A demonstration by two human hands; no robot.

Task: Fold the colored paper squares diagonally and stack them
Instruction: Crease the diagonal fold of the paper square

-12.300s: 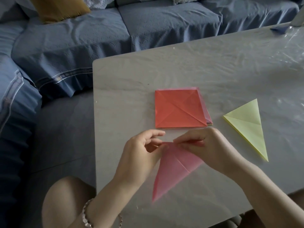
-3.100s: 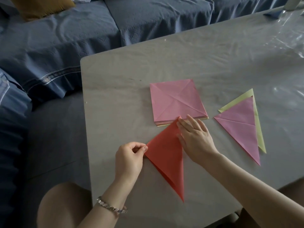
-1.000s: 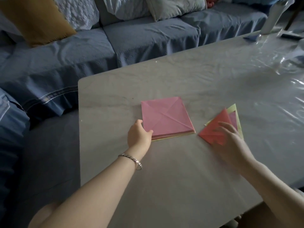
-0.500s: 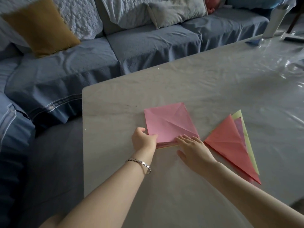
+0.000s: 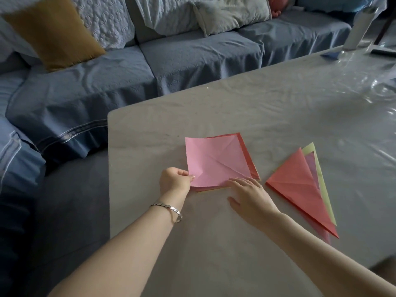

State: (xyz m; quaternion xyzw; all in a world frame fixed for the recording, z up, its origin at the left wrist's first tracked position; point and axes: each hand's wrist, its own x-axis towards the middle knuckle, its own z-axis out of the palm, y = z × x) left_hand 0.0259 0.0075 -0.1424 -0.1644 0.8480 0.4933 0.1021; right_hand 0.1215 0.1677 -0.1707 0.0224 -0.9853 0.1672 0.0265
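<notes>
A pink creased paper square [image 5: 214, 161] lies on top of the stack of squares [image 5: 249, 159], shifted a little left so a red sheet shows along its right edge. My left hand [image 5: 174, 181] pinches the pink sheet's near-left corner. My right hand [image 5: 249, 196] rests flat, fingers spread, on the stack's near edge. To the right lies the pile of folded triangles: a red triangle [image 5: 297, 185] on top, a pink one [image 5: 311, 168] and a yellow-green one [image 5: 321, 181] showing beneath.
The grey table [image 5: 235, 116] has its left edge near the stack. A blue sofa [image 5: 128, 67] with cushions stands beyond it. At the far right of the table are crinkled clear plastic [image 5: 364, 73], a white cylinder [image 5: 355, 31] and a small blue paper [image 5: 331, 55].
The top pink square has slid left off the stack under my left hand's pinch. My right hand has stayed at the stack's near edge after laying the red triangle on the pile.
</notes>
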